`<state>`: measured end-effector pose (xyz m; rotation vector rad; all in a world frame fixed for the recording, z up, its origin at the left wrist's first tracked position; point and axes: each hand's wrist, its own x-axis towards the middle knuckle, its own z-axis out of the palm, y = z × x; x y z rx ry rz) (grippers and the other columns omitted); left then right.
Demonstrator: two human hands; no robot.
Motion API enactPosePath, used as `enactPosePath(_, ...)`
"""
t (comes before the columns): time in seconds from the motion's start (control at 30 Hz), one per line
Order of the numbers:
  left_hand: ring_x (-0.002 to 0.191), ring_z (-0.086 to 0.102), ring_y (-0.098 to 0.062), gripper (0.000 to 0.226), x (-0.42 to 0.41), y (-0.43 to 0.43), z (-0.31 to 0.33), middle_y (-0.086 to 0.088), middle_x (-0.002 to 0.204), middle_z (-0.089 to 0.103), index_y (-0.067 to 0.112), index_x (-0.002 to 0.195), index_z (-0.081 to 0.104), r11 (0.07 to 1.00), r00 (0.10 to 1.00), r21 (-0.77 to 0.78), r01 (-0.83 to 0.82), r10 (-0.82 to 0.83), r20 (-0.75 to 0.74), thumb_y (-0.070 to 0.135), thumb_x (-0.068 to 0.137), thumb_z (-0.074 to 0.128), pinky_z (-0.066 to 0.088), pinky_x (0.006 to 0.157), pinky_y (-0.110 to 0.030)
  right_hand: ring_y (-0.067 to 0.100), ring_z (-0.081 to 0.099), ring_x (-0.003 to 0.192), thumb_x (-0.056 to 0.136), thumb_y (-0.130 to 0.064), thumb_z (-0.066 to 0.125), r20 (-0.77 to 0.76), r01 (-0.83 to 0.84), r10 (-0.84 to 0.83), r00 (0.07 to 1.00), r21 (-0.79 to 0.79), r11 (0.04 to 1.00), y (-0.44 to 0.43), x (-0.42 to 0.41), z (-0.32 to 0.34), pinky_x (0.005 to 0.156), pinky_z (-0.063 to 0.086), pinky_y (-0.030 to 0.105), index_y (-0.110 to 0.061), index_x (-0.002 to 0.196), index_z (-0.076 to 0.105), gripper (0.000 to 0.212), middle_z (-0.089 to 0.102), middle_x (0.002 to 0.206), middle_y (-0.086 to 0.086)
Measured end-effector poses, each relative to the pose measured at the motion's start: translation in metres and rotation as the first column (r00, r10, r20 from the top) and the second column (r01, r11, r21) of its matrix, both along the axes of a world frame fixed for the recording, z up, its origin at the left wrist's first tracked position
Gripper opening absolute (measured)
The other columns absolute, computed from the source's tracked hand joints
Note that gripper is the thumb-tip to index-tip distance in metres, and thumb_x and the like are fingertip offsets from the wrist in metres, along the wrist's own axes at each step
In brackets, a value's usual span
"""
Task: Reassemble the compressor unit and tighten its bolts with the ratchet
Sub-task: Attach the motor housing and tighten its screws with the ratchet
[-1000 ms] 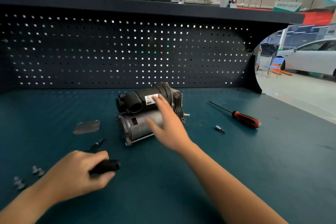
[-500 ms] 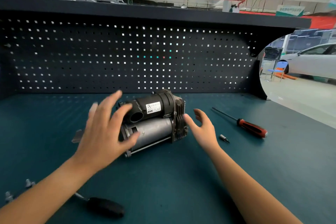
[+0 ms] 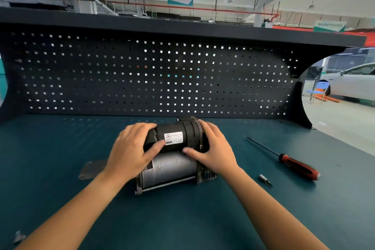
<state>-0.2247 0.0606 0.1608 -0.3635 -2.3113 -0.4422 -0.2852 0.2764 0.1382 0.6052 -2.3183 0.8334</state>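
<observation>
hands [image 3: 172, 152] now clasping compressor [image 3: 172, 160], ratchet gone

The compressor unit [image 3: 174, 154] (black cylinder above silver one) lies sideways on the bench.

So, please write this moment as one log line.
hands: left hand and right hand grip black-and-silver metal compressor unit | ratchet: not in view

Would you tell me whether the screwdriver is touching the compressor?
Apart. The head view shows bare bench mat between the screwdriver and the compressor.
</observation>
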Motion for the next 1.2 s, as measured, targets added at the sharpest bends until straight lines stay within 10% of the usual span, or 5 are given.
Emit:
enactPosePath(0.67, 0.102, 0.05, -0.015, 0.022, -0.057, -0.014, 0.002, 0.005, 0.101, 0.056, 0.019, 0.109, 0.06, 0.893, 0.993, 0.447, 0.055, -0.096, 0.07, 0.029, 0.09, 0.056, 0.038, 0.081, -0.03, 0.015, 0.028, 0.124, 0.069, -0.062, 0.069, 0.118, -0.01, 0.02, 0.993, -0.086, 0.996, -0.026, -0.034, 0.007, 0.103, 0.027, 0.026, -0.021, 0.14, 0.037, 0.089, 0.038, 0.13, -0.003)
enactPosePath(0.8, 0.101, 0.053, -0.011, 0.01, -0.066, -0.005, 0.001, 0.006, 0.104, 0.06, 0.023, 0.098, 0.06, 0.766, 0.991, 0.638, 0.076, -0.13, 0.037, 0.027, 0.089, 0.057, 0.037, 0.082, -0.023, 0.013, 0.036, 0.125, 0.088, -0.055, 0.05, 0.212, 0.003, 0.08, 0.974, -0.365, 0.931, -0.034, -0.046, 0.011, 0.097, 0.026, 0.021, -0.018, 0.135, 0.048, 0.06, 0.043, 0.119, -0.009)
enactPosePath(0.97, 0.102, 0.05, -0.008, 0.022, -0.081, -0.009, 0.0, 0.009, 0.105, 0.058, 0.023, 0.097, 0.061, 0.734, 0.99, 0.679, 0.018, -0.109, 0.092, 0.04, 0.083, 0.064, 0.035, 0.083, -0.023, 0.018, 0.044, 0.118, 0.095, -0.047, 0.04, 0.214, 0.049, 0.021, 0.977, -0.318, 0.947, -0.039, -0.06, 0.015, 0.093, 0.035, 0.027, -0.02, 0.128, 0.057, 0.045, 0.052, 0.119, 0.001)
enactPosePath(1.1, 0.1, 0.049, -0.009, 0.028, -0.09, -0.01, 0.0, 0.01, 0.105, 0.054, 0.021, 0.1, 0.062, 0.784, 0.996, 0.617, -0.067, 0.02, 0.084, 0.041, 0.081, 0.066, 0.036, 0.079, -0.024, 0.021, 0.049, 0.101, 0.095, -0.049, 0.038, 0.257, 0.079, -0.011, 0.966, -0.257, 0.963, -0.041, -0.067, 0.021, 0.081, 0.039, 0.031, -0.018, 0.09, 0.063, 0.04, 0.052, 0.097, 0.003)
enactPosePath(1.2, 0.097, 0.058, -0.019, 0.039, -0.096, -0.011, 0.002, 0.003, 0.106, 0.061, 0.015, 0.108, 0.062, 0.821, 0.985, 0.546, -0.169, 0.149, 0.081, 0.044, 0.082, 0.062, 0.045, 0.077, -0.03, 0.02, 0.038, 0.077, 0.096, -0.047, 0.038, 0.267, 0.079, -0.018, 0.963, -0.217, 0.973, -0.045, -0.073, 0.024, 0.065, 0.03, 0.028, -0.034, 0.057, 0.029, 0.042, 0.036, 0.071, -0.001)
